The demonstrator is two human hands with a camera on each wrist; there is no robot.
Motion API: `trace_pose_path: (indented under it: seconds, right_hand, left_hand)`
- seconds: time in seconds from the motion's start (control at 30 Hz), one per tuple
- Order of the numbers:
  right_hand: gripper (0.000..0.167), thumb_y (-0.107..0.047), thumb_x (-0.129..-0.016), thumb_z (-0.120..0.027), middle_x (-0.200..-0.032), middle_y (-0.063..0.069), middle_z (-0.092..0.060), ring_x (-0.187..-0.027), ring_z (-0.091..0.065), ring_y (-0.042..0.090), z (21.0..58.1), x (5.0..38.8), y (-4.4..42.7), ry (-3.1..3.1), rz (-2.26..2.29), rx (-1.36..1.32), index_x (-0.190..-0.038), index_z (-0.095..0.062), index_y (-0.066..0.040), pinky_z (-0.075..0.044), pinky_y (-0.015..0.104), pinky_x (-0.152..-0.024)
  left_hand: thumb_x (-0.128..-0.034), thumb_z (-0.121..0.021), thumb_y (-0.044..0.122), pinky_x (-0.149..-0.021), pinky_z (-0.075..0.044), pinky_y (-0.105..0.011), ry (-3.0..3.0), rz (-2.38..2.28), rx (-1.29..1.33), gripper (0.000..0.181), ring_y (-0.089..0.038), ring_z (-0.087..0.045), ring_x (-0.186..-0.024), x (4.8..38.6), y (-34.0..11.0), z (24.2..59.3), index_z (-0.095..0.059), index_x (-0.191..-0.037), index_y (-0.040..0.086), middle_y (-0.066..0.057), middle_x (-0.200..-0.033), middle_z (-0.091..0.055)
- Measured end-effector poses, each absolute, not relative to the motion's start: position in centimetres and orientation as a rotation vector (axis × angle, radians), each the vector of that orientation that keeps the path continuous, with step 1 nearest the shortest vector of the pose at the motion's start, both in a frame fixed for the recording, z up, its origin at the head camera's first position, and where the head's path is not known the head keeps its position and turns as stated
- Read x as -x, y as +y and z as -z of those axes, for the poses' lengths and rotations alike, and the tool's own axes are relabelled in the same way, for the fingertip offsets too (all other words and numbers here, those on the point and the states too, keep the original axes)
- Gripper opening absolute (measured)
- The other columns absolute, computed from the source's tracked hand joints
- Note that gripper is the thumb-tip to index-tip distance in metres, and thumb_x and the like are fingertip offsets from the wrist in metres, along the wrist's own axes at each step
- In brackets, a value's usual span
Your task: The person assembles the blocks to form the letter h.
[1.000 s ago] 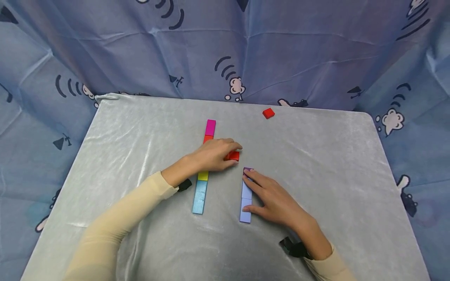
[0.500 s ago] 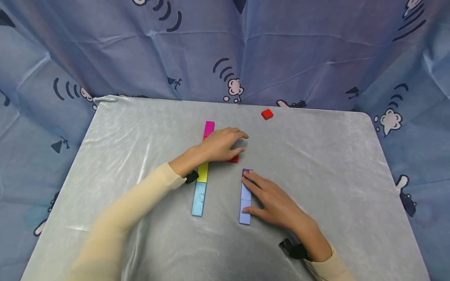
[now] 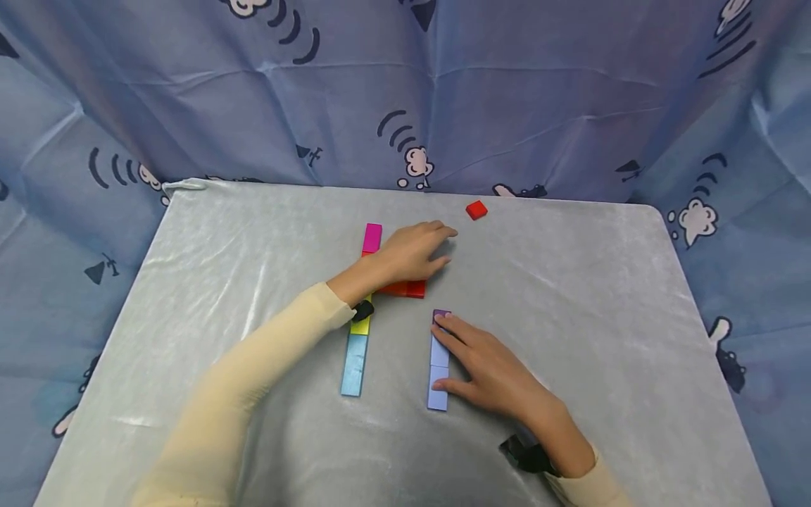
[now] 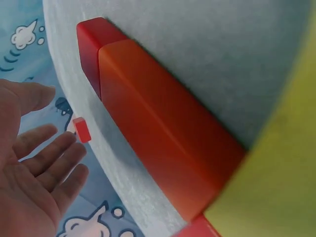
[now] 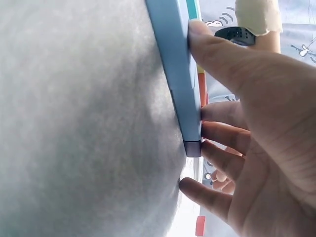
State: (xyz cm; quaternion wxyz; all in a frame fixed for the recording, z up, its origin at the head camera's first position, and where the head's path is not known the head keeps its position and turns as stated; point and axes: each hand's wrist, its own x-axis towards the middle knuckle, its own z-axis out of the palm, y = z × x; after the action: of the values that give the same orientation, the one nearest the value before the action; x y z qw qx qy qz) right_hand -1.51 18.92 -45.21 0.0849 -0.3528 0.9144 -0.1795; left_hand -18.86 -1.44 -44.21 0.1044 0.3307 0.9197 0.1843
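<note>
My left hand (image 3: 415, 251) hovers over the table with fingers spread and nothing in them, just beyond a small red block (image 3: 416, 289). That block touches the end of an orange block (image 4: 153, 118), which runs right from a column. The column has a magenta block (image 3: 372, 237), a partly hidden red block, a yellow block (image 3: 360, 327) and a light-blue block (image 3: 354, 365). My right hand (image 3: 488, 366) rests its fairly straight fingers and thumb on a second column: a purple block (image 5: 192, 148) and two periwinkle blocks (image 3: 438, 398). A loose red block (image 3: 476, 210) lies ahead of my left hand.
A grey velvety cloth (image 3: 570, 282) covers the table. Blue patterned curtains (image 3: 507, 91) hang behind it and at both sides. The loose red block lies close to the far edge.
My left hand has left the small red block beside the orange one and moved away from me and to the right, empty. My right hand stays on its column.
</note>
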Motion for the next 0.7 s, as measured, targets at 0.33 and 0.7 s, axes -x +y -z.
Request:
trace_pose_path:
  seconds: [0.33,0.7]
  right_hand:
    - [0.091,-0.051,-0.086,-0.084,-0.165,0.013,-0.047,-0.153,-0.048,0.032,45.2,1.5,18.9,2.713,0.529,1.033,-0.156,-0.051,-0.005,-0.043,0.055,-0.124]
    - [0.092,-0.051,-0.087,-0.083,-0.167,0.014,-0.044,-0.156,-0.044,0.031,45.2,1.5,18.9,2.709,0.527,1.026,-0.157,-0.049,-0.003,-0.038,0.052,-0.128]
  left_hand:
    - [-0.1057,-0.063,0.032,-0.123,-0.047,-0.041,2.741,-0.585,-0.928,0.054,-0.023,-0.057,-0.142,21.0,0.1,44.0,-0.054,-0.155,0.012,-0.008,-0.155,-0.058]
    - [-0.1046,-0.065,0.029,-0.117,-0.05,-0.039,2.741,-0.679,-0.921,0.05,-0.022,-0.059,-0.135,22.6,1.8,44.7,-0.057,-0.151,0.013,-0.007,-0.149,-0.059]
